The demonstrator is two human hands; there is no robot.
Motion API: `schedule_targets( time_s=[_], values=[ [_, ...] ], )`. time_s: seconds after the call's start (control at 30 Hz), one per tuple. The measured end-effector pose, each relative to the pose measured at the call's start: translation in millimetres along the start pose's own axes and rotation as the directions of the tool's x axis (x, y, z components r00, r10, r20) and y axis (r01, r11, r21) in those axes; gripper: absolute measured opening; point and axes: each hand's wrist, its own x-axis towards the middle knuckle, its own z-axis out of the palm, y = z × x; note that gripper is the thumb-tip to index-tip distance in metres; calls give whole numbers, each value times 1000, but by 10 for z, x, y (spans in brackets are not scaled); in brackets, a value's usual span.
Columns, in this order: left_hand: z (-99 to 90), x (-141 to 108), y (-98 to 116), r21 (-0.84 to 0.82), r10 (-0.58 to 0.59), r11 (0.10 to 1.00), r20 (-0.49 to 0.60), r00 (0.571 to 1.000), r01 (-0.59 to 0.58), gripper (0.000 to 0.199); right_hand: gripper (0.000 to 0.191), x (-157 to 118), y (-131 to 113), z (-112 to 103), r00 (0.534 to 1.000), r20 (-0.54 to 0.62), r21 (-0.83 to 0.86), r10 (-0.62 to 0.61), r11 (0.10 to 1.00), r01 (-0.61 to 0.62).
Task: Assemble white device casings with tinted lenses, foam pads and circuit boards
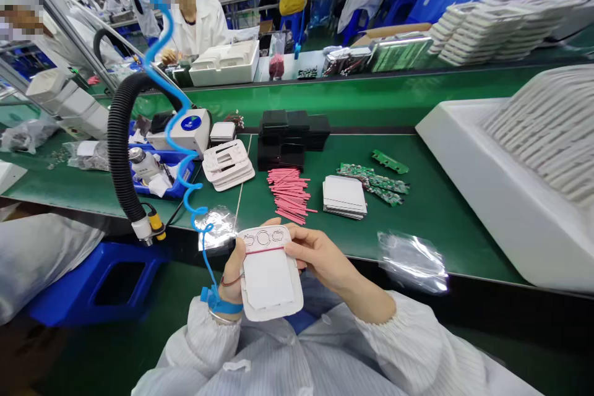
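Observation:
A white rounded panel (295,297) with a blank white card (268,278) on it is held above my lap. My left hand (233,269) grips the panel's left edge, a blue strap round the wrist. My right hand (320,253) has its thumb and fingers on the upper right edge, at one end of a thin pink strip (263,251) lying across the panel. Beyond it on the green table lie a pile of pink strips (288,195), a stack of white cards (344,196), green circuit boards (375,181) and stacked white panels (228,163).
Black boxes (292,130) stand behind the pink strips. At left are a black hose (121,148), a coiled blue cord (172,130) and a blue tray (184,176). A large white tray (468,185) fills the right. A person in white (199,31) sits opposite.

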Motion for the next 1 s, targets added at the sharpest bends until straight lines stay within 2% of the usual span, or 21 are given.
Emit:
schedule_targets(
  time_s=[0.17, 0.3, 0.4, 0.5, 0.57, 0.63, 0.67, 0.73, 0.8, 0.83, 0.9, 0.97, 1.0],
  values=[
    [-29, 13, -62, -79, -2, 997, 40, 999, 5, 77, 28, -48, 55, 70, 998, -63, -100, -25, 995, 18],
    [-61, 7, -41, 10, 10, 1000, 19, 1000, -10, 70, 26, -79, 70, 130, 984, -142, -265, -107, 962, 66],
    [-74, 2, 3, 93, 5, 996, 37, 999, -8, 61, 24, -68, 23, 67, 984, -103, -356, -145, 929, 99],
    [-45, -19, -1, 199, -107, 977, 151, 983, 76, 53, 37, -32, -95, -63, 995, -38, -371, -88, 926, 67],
    [20, -47, -37, 316, -231, 937, 248, 941, 147, 52, 47, -11, -172, -107, 999, 5, -356, -38, 934, 37],
    [123, -74, -76, 499, -330, 858, 354, 875, 122, 51, 40, 0, -209, -78, 992, 91, -393, 84, 919, -42],
    [183, -82, -90, 592, -361, 803, 404, 840, 61, 50, 33, 2, -211, -39, 972, 146, -433, 184, 895, -104],
    [295, -80, -105, 715, -394, 691, 497, 773, -108, 49, 25, 5, -192, 64, 897, 246, -503, 368, 839, -206],
    [360, -59, -115, 736, -389, 640, 557, 734, -219, 50, 17, 11, -178, 157, 835, 330, -500, 441, 832, -242],
    [366, -45, -126, 739, -395, 637, 557, 730, -219, 51, 13, 16, -183, 190, 827, 355, -471, 436, 848, -244],
    [328, -17, -163, 742, -435, 664, 480, 762, -89, 51, 15, 23, -218, 222, 871, 332, -400, 361, 891, -216],
    [259, 6, -216, 681, -497, 715, 337, 800, 157, 50, 14, 26, -264, 218, 941, 237, -389, 243, 911, -137],
    [229, 14, -242, 620, -531, 734, 270, 803, 276, 49, 12, 26, -281, 207, 961, 202, -412, 189, 907, -92]
  ],
)
